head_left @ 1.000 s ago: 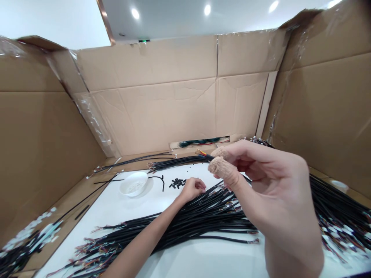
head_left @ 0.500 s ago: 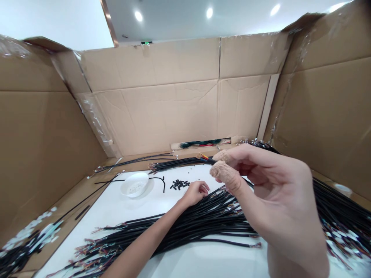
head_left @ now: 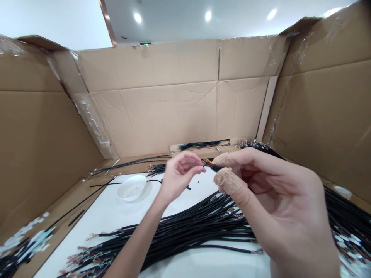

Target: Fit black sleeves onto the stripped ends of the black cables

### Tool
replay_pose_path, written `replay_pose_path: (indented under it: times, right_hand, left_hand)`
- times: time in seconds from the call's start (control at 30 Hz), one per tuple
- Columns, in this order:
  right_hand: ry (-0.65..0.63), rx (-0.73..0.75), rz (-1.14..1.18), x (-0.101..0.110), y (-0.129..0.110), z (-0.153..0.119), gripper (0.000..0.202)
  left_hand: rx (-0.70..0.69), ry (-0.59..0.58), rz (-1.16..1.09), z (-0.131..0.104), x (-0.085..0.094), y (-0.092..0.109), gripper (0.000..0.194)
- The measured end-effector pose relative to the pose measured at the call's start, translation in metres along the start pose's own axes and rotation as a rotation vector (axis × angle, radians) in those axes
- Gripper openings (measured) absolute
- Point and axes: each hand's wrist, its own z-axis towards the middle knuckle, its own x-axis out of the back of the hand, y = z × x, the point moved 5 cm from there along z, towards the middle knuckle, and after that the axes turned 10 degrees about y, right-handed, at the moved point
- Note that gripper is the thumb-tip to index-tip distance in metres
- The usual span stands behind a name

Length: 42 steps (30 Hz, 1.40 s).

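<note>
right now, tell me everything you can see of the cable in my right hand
The black-jacketed cable is pinched between wrapped thumb and finger of your right hand. Its stripped end points left and slightly upward in the view, baring red and yellow wires with coppery tips. Your hand hides the rest. Contact with your left hand is unclear.

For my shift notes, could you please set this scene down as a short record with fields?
Right hand: pinching a black cable, tan wraps on thumb and finger
Cable end: red and yellow wires showing
Left hand: close to the wires; contact unclear
Table: white, bearing a cable bundle
Bowl: white, small pale pieces inside
Backdrop: cardboard panel
</note>
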Motion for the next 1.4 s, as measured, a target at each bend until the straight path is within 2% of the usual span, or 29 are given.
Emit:
replay_pose_path:
  times: [0.1, 0.17, 0.23, 0.3, 0.43, 0.73, 0.83, 1.07, 1.27, 1.4]
  right_hand:
    - [0.065, -0.023, -0.022, 0.001, 0.000, 0.000, 0.020]
    - [0.086, -0.039, -0.065, 0.001, 0.000, 0.000, 0.021]
    - [0.083, -0.039, -0.097, -0.001, 0.000, 0.001, 0.021]
    - [0.068, -0.032, -0.115, -0.003, 0.000, 0.001, 0.019]
    - [0.033, -0.016, -0.119, -0.008, 0.000, 0.000, 0.017]
    - [0.130, 0.012, -0.119, -0.013, -0.001, -0.005, 0.015]
    - [0.213, 0.020, -0.121, -0.011, 0.000, -0.008, 0.014]
    - [0.240, 0.039, -0.168, -0.012, -0.002, -0.008, 0.017]
    - [0.331, 0.023, -0.204, -0.012, 0.002, -0.011, 0.013]
    - [0.344, 0.027, -0.270, -0.011, -0.004, -0.014, 0.017]
  left_hand:
    - [-0.142, 0.056, -0.126, -0.005, 0.020, 0.034, 0.017]
    - [-0.283, 0.127, -0.173, -0.012, 0.030, 0.056, 0.023]
    - [-0.382, 0.166, -0.163, -0.021, 0.033, 0.071, 0.027]
    - [-0.417, 0.169, -0.136, -0.027, 0.032, 0.078, 0.028]
    - [-0.434, 0.151, -0.119, -0.032, 0.031, 0.081, 0.032]
    - [-0.445, 0.198, -0.095, -0.033, 0.030, 0.081, 0.035]
    - [-0.401, 0.223, -0.069, -0.033, 0.029, 0.080, 0.032]
    - [-0.317, 0.225, -0.102, -0.035, 0.024, 0.079, 0.028]
    - [-0.251, 0.215, -0.172, -0.037, 0.021, 0.073, 0.028]
    - [-0.211, 0.234, -0.182, -0.039, 0.019, 0.071, 0.026]
